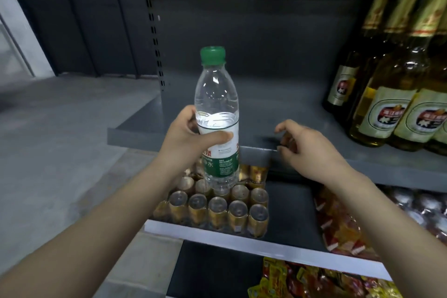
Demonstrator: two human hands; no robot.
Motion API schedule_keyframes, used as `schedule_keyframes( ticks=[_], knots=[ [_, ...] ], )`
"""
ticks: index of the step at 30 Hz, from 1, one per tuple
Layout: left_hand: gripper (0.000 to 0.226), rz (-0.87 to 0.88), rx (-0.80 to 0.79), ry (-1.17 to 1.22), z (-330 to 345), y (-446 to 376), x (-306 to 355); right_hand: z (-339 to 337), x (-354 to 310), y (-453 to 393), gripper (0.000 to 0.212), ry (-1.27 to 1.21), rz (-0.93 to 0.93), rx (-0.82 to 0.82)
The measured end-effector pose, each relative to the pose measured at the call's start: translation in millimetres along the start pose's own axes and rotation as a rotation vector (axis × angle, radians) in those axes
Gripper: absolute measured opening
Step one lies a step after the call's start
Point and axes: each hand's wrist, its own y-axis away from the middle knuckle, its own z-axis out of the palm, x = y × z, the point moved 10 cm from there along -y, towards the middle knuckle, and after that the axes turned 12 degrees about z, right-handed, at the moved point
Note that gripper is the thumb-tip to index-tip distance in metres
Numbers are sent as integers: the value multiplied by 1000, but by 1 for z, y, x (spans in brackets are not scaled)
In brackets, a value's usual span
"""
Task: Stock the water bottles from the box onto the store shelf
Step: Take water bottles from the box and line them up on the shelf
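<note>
My left hand [191,139] grips a clear water bottle [217,104] with a green cap and a green-and-white label, held upright in front of the grey shelf [278,104]. The bottle's base hangs just below the shelf's front lip. My right hand [307,150] hovers at the shelf's front edge to the right of the bottle, fingers curled apart and holding nothing. The left and middle stretch of the shelf board is bare. The box is not in view.
Several green beer bottles [391,94] stand at the shelf's right end. On the shelf below sit gold cans [217,210] in shrink wrap, red snack packets [343,232] and silvery packs [416,205]. Yellow packets [302,280] lie lower still. Grey floor [60,140] lies left.
</note>
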Motion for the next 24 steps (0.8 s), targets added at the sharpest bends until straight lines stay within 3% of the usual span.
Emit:
schedule_keyframes(
  ticks=[10, 24],
  knots=[
    [42, 53, -60, 76, -21, -80, 4, -4, -32, -54, 28, -40, 13, 67],
    [41, 50, -72, 95, -38, -160, -46, 35, -57, -120, 29, -29, 95, 53]
  ],
)
